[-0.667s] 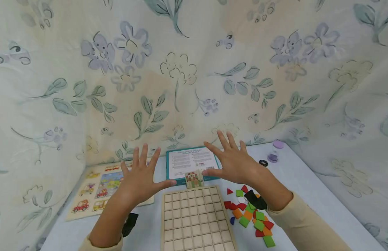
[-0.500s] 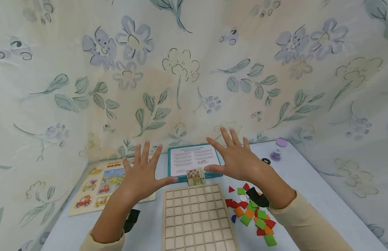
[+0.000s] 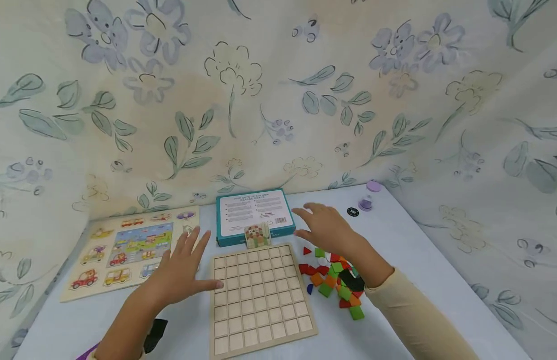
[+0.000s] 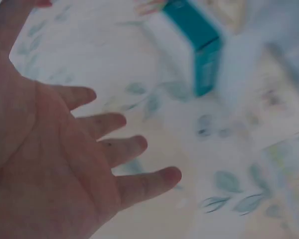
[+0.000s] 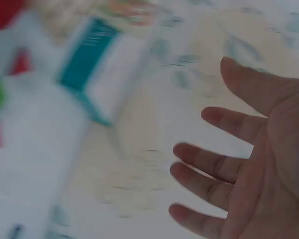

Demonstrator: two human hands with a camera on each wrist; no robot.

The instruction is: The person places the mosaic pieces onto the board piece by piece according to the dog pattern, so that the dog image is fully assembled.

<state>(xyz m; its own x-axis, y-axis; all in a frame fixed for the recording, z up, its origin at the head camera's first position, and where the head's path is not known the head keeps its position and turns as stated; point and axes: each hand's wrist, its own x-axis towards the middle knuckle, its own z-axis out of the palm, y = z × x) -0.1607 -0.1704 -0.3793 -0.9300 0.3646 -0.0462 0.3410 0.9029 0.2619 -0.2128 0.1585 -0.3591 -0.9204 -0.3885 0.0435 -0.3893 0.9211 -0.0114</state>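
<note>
In the head view my left hand [image 3: 176,277] hovers with spread fingers between the picture puzzle board [image 3: 95,240] and the wooden grid tray [image 3: 264,295], its thumb over the tray's left edge. Nothing is in its palm in the left wrist view. My right hand [image 3: 328,227] is held in the air above the coloured pieces, right of the teal box [image 3: 255,215], fingers slightly bent and holding nothing. A small picture card [image 3: 257,235] leans against the box's front. Loose red, green, orange, white and blue pieces [image 3: 325,290] lie right of the tray, partly hidden by the right wrist's black strap.
A black round token [image 3: 353,212] and a purple-capped sand timer [image 3: 368,197] stand at the back right. Floral cloth [image 3: 260,100] rises behind the white table [image 3: 418,260]. A purple edge [image 3: 86,352] shows at the lower left.
Both hands have come down and nearer, and their fingers are less upright. The head view has shifted, showing more of the grid tray. The things on the table look unmoved.
</note>
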